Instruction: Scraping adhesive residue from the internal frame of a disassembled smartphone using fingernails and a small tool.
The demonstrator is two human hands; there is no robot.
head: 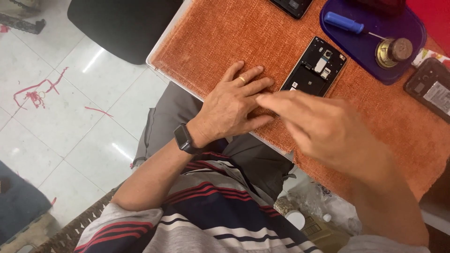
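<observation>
**Both hands parked next to an opened-up phone**

So here's the pose. The left hand [233, 105] lies flat, palm down, on the orange woven mat [220, 37] that covers the surface, close to the near edge. Fingers are stretched out and slightly fanned, pointing right and a bit far, and there's a gold ring [242, 79] on one of them. It's got nothing in it, just pressed open against the mat. The wrist is bent a little and wears a black smartwatch [183, 138], with the bare forearm running back down toward the striped shirt [211, 211].

The right hand [323, 126] comes in from the near right, and it's blurry. It hovers over the mat with the fingers reaching left, loosely extended, the fingertips right by the left hand's fingertips. Whether it's pinching something tiny between them, I can't tell, the blur eats that detail.

The opened phone [313, 69], back cover off with its insides showing, lies on the mat just beyond both sets of fingertips, angled diagonally. Its near end sits very close to the left hand's fingers; I can't tell if they touch.

Farther right there's a dark blue tray [365, 58] holding a blue-handled screwdriver [344, 23] and a small round metal part [394, 50]. Another dark phone [431, 89] lies at the right edge.
</observation>
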